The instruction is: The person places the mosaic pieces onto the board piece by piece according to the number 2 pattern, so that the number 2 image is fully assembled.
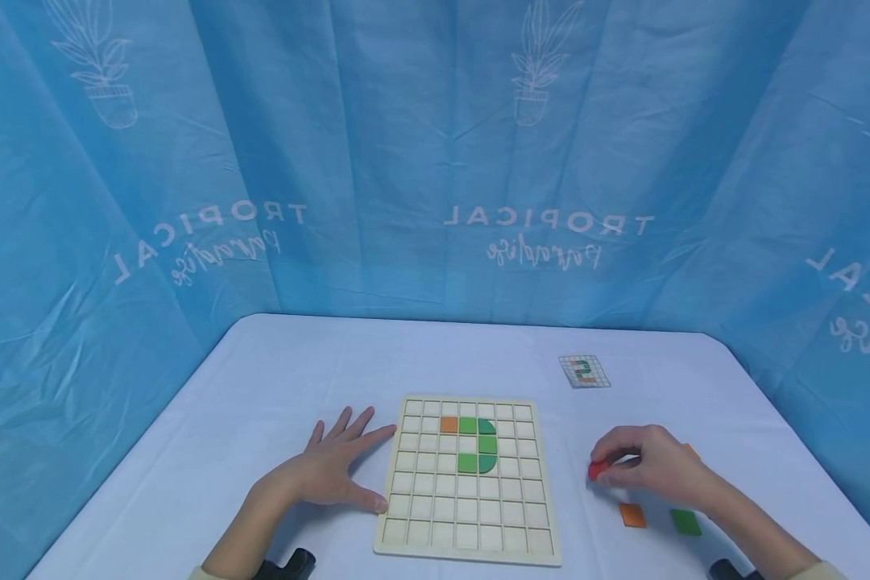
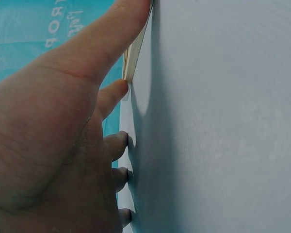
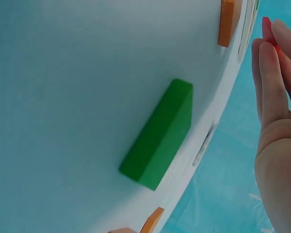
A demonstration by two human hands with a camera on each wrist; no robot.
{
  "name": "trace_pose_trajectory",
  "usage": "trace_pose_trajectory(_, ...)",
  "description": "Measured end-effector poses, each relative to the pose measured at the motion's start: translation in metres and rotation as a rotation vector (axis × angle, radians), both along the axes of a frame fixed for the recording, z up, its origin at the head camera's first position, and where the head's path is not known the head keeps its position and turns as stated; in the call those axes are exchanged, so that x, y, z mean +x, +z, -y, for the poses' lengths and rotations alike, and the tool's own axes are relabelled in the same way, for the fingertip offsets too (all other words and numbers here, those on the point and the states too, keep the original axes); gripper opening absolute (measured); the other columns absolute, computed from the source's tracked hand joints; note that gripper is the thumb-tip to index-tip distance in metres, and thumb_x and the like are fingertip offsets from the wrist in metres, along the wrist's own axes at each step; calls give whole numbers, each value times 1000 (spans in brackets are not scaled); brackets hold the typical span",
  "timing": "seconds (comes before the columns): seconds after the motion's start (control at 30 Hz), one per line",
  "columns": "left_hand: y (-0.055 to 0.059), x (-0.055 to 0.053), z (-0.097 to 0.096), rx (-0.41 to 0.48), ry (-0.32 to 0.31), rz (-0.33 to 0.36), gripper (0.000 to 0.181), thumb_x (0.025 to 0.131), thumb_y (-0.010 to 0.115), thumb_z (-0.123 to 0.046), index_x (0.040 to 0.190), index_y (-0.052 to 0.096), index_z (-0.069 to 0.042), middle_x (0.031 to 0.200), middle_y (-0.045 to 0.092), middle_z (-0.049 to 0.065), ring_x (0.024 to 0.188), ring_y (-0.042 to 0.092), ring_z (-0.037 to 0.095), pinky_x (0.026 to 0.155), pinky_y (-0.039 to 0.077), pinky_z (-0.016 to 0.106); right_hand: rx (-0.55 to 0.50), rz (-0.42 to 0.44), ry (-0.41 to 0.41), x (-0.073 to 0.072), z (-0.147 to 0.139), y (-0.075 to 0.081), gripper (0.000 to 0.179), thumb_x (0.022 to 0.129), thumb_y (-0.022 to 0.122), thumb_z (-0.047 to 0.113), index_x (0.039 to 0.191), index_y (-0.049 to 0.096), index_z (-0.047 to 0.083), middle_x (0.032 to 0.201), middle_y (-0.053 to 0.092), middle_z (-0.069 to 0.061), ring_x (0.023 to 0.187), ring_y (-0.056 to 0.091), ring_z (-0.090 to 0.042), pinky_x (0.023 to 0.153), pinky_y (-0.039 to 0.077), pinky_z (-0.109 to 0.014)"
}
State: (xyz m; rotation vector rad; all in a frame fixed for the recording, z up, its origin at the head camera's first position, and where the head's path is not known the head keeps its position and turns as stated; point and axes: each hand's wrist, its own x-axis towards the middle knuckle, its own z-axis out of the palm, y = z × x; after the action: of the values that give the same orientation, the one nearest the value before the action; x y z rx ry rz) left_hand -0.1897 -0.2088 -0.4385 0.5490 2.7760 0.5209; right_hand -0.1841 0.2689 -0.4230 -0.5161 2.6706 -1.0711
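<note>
A pale wooden grid board (image 1: 435,507) lies flat on the table. In its upper cells sit an orange square tile (image 1: 449,424) and several green tiles (image 1: 487,445), two with rounded corners. My left hand (image 1: 326,467) is spread at the board's left side, with thumb and index fingertip at the edge; the left wrist view shows the board's side (image 2: 133,56) by them. To the right of the board, my right hand (image 1: 656,463) pinches a small red tile (image 1: 597,470) between thumb and fingers. The red tile (image 3: 267,30) is partly hidden by fingertips in the right wrist view.
Near the right hand lie a loose orange tile (image 1: 632,515) and a green tile (image 1: 685,522). Another orange tile (image 1: 690,451) is mostly hidden behind that hand. A small pattern card (image 1: 584,371) rests beyond the board. Blue printed curtains (image 1: 406,161) surround the white table (image 1: 319,354).
</note>
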Motion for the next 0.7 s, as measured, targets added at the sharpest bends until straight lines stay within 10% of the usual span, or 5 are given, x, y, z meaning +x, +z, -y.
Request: trace_pose_trajectory(0.7,1,1,0,-3,5,4,107,58,69,-79,149,34,-36,160,11,5,144,-5,35,108,-6,63,29,-38,97,-4,13,0,30,83,77,27,113,72,24,101,61,9,92,57,-14,75,54,-25)
